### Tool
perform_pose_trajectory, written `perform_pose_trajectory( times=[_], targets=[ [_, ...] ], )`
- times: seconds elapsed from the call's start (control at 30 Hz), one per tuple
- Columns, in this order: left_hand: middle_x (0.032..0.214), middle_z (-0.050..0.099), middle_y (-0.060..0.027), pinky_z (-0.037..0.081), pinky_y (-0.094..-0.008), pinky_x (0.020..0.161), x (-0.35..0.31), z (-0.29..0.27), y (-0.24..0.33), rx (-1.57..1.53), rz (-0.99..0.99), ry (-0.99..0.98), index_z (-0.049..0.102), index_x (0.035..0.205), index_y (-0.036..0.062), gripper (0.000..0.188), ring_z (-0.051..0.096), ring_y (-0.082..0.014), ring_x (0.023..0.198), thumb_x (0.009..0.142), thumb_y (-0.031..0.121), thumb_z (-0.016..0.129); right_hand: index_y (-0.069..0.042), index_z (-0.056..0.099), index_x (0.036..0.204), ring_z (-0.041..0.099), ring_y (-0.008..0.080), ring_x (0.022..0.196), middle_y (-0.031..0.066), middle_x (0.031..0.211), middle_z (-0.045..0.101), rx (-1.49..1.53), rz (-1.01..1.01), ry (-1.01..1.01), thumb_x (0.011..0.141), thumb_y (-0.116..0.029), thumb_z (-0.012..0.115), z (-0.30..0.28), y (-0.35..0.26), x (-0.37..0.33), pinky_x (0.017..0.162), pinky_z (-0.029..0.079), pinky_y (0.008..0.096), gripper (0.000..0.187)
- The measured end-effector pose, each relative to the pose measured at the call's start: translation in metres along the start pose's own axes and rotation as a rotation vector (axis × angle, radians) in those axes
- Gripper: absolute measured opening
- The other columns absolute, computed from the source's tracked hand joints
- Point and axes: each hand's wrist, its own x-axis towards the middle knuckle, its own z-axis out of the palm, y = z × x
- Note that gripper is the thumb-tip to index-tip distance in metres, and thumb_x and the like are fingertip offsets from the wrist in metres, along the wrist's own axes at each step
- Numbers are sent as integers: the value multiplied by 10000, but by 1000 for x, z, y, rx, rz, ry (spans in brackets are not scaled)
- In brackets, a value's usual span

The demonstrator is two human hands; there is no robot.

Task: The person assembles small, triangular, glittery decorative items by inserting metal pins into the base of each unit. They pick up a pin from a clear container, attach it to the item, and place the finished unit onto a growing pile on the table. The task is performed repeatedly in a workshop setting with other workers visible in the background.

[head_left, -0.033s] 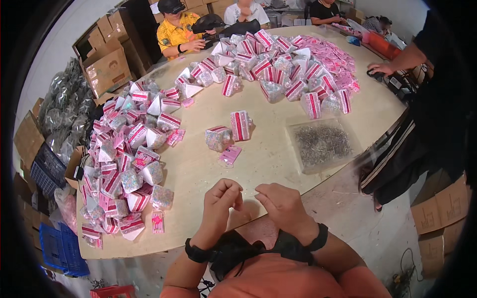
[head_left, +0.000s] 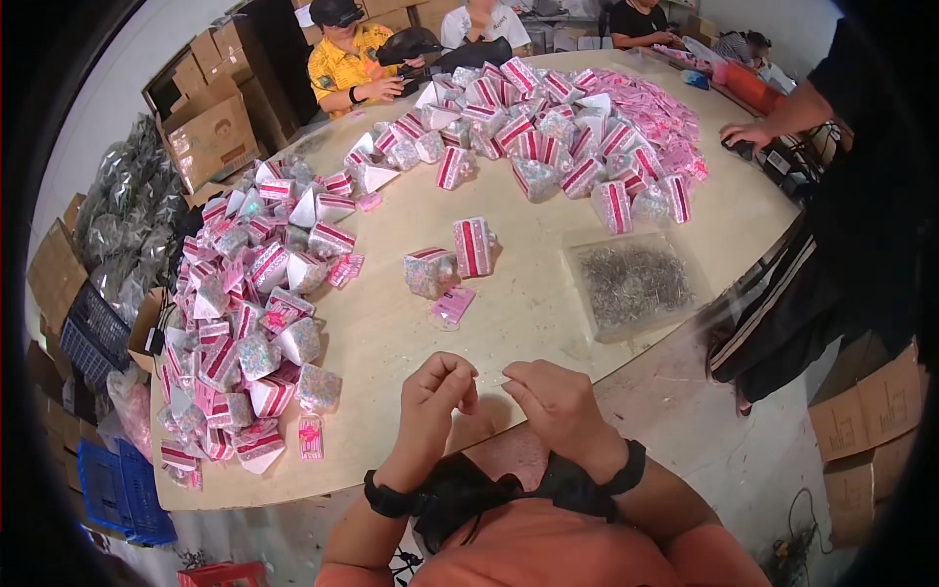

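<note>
Free lane over tabletop [head_left: 523, 303] between pink card [head_left: 453, 305] and tray [head_left: 641, 331]; package heap [head_left: 245, 338] blocks left.

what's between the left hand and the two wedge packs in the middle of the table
In the head view, a pink card lies there, nearer the two wedge packs, with tabletop showing between it and the left hand.
</note>
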Motion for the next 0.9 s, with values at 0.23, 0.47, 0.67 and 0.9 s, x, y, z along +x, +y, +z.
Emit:
perform_pose_trajectory(
  times=[0.23,0.47,0.67,0.9],
  targets=[
    [629,523,-9,381,-207,524,25,-21,0,104,130,113,523,807,30,46,481,-79,545,833,68,524,-14,555,843,549,284,600,122,672,522,-15,37,-18,768,-29,569,-4,-1,2,511,438,353,78],
    [948,534,-139,440,-342,706,87,-51,2,886,485,276,482,1016,-31,356,517,-242,888,731,125,627,-3,586,823,563,270,594,126,676,557,-47,67,-32,751,0,588,-10,1,5,526,445,331,72],
    [1218,408,-249,378,-432,910,135,-65,-19,1208,427,275,371,1209,-51,721,402,-381,1131,653,284,687,0,590,824,573,272,619,130,694,568,-48,62,-33,750,-3,585,-11,6,3,543,453,328,74],
    [994,566,-234,465,-376,757,145,-66,-18,1037,176,345,409,1163,-76,658,575,-342,898,660,266,659,10,591,818,580,278,633,136,711,578,-42,131,-28,749,-4,588,-13,14,-1,558,461,329,71]
  ],
)
